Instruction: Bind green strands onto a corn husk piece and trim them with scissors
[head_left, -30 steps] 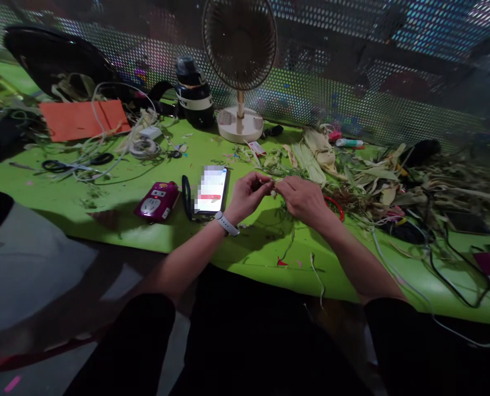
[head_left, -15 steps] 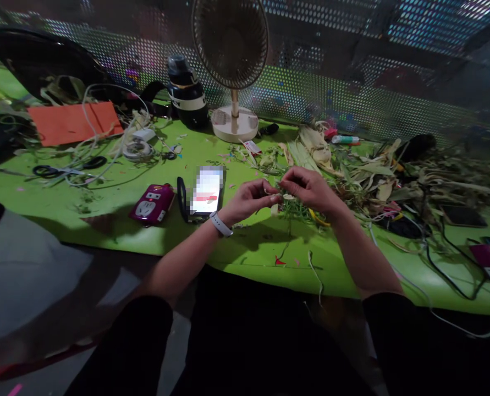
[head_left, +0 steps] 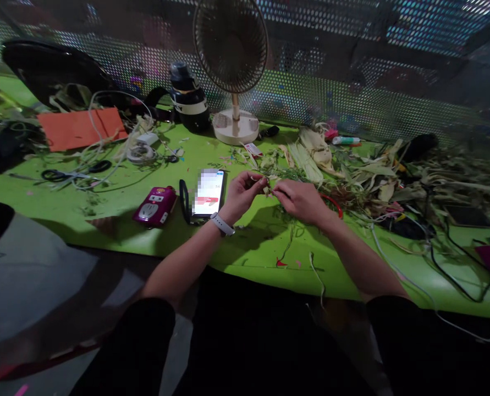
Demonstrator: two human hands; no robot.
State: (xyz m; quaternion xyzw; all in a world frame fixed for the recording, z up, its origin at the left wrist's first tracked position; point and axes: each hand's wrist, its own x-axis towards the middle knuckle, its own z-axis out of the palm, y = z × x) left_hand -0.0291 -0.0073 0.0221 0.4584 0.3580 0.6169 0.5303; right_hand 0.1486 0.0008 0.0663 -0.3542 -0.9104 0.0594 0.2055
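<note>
Over the green table, my left hand [head_left: 246, 193] pinches a small pale plant piece [head_left: 268, 190] between thumb and fingers. My right hand [head_left: 299, 200] is closed just to the right of it, knuckles up. Its fingertips point at the piece, and what they hold is hidden. Loose green sprigs [head_left: 293, 228] lie on the table below the right hand. Behind it spreads a heap of dried leaves and husks [head_left: 362, 179]. A red curved strip [head_left: 334, 204] shows beside the right wrist. Left of the left hand stands a lit phone [head_left: 212, 192].
A fan [head_left: 235, 127] and a dark bottle [head_left: 191, 107] stand at the back by the perforated panel. Leftward lie a purple socket block [head_left: 156, 207], scissors [head_left: 75, 173], a coiled white cable [head_left: 141, 153] and an orange sheet [head_left: 82, 129]. Cables [head_left: 434, 250] trail at the right.
My right hand has turned over, knuckles now up, and moved slightly down and left. My left fingers have curled in more. The red strip has come into view by the right wrist.
</note>
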